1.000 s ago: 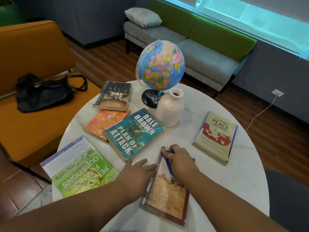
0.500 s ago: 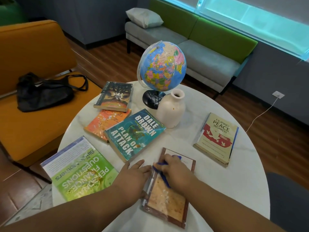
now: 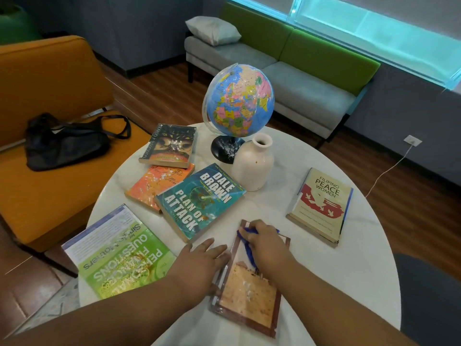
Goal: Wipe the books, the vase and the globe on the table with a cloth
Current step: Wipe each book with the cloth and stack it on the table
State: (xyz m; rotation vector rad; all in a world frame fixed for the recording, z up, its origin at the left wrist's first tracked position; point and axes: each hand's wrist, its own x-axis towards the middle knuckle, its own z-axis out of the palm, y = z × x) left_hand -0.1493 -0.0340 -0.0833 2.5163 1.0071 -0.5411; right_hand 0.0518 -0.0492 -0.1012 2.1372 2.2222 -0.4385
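Observation:
A brown-framed book (image 3: 247, 295) lies at the near edge of the round white table (image 3: 311, 270). My right hand (image 3: 264, 243) presses a blue cloth (image 3: 248, 250) onto the book's upper part, fingers curled over it. Flat beside the book's left edge rests my left hand (image 3: 199, 263), fingers straight. Farther back stand the globe (image 3: 238, 101) and the cream vase (image 3: 252, 163). The teal book (image 3: 199, 199), orange book (image 3: 154, 186), dark book (image 3: 169, 144), green book (image 3: 119, 255) and Filipino Peace Women book (image 3: 321, 206) lie around. White specks dot several covers.
An orange seat (image 3: 50, 186) with a black bag (image 3: 64, 141) stands left of the table. A grey-green sofa (image 3: 287, 73) with a pillow (image 3: 212, 29) is behind. A white cable (image 3: 389, 168) runs to a wall socket at right. A dark chair (image 3: 431, 295) is near right.
My right hand slid the cloth down the book half a second ago and is now back near its top edge. My left hand stayed beside the book.

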